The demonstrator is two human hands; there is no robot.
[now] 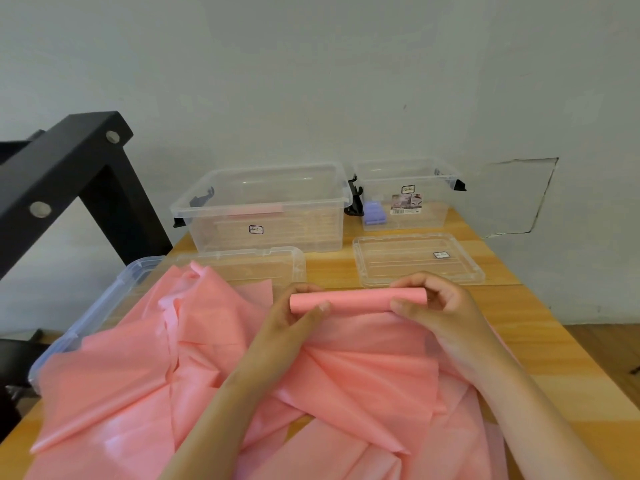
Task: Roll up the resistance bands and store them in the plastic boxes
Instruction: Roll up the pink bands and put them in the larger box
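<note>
The person's left grip is grasping the left end of a pink roll, with the fingers curling over its far side and the thumb pressing on the near side. The right grip is clenching round the roll's right end in the same way. The roll is lying crosswise about the middle of the table, just in front of the two lids. Whether it is resting on the wood or hanging just above it cannot be told.

The unrolled tail of the band is trailing from the roll toward the near edge, passing between the forearms in loose folds. More pink bands are lying heaped over the near left part of the table, spilling across a bluish clear box that is sitting at the left edge.

Along the far edge a large clear box is standing open, holding a pink rolled band. Just to its right a small clear box is standing open too, holding a purple rolled band. A clear lid is lying flat in front of the large box, partly under the pink heap, and a second lid is lying in front of the small box. A black frame is standing beyond the far left corner.
</note>
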